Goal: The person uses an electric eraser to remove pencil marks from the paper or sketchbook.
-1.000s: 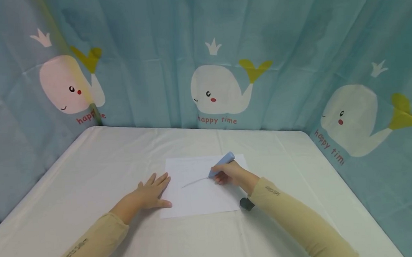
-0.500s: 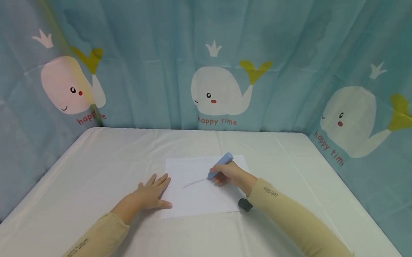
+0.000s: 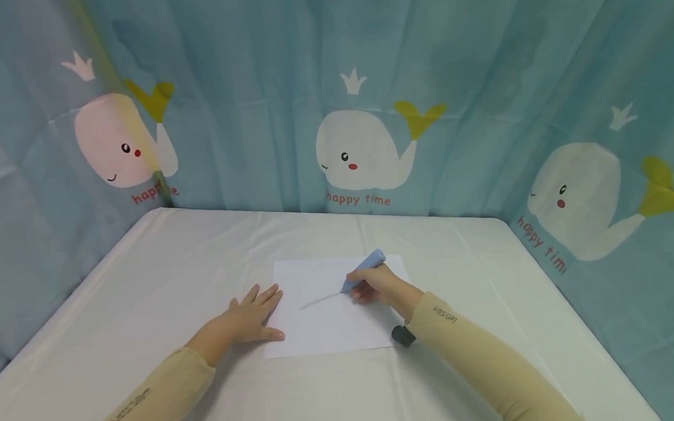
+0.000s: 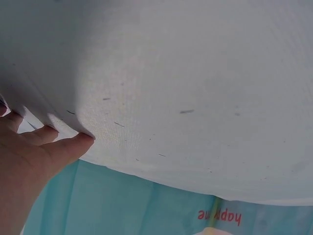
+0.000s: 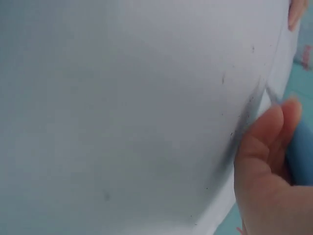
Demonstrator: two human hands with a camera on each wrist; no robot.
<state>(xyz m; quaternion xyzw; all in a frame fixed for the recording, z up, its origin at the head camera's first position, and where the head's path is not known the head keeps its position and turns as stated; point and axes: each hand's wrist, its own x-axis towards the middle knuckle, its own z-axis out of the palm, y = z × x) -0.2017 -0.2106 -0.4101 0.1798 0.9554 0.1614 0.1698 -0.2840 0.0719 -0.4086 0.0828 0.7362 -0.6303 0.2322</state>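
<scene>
1. Teal curtains [image 3: 478, 72] printed with white whales and the words "happy time" hung behind and to both sides of a table [image 3: 147, 269] covered in a white cloth.
2. One white sheet of paper [image 3: 325, 327] lay flat near the middle of the table, a little toward the near edge, with a faint pale stroke [image 3: 318, 299] running across it from left to right.
3. At the right end of that stroke, the right hand [image 3: 377, 287] rested on the right part of the sheet, its fingers curled round a light blue marker [image 3: 365, 269].
4. The marker was tilted, its tip down on the paper and its blunt end pointing up and to the far right.
5. In the right wrist view, the curled fingers [image 5: 266, 147] showed close against the blue barrel [image 5: 299, 156], with the white surface filling the rest of the frame.
6. The left hand [image 3: 248, 318] lay flat and spread, palm down, at the sheet's left edge; its fingertips and thumb reached onto the paper while the palm sat on the cloth.
7. From the left wrist, straight fingers [image 4: 58, 147] pressed the white surface.
8. Between the two hands lay the stroke and the bare middle of the sheet.
9. A small dark object [image 3: 403, 336] sat at the sheet's near right corner, just under the right sleeve [image 3: 479, 361]; what it was could not be told.
</scene>
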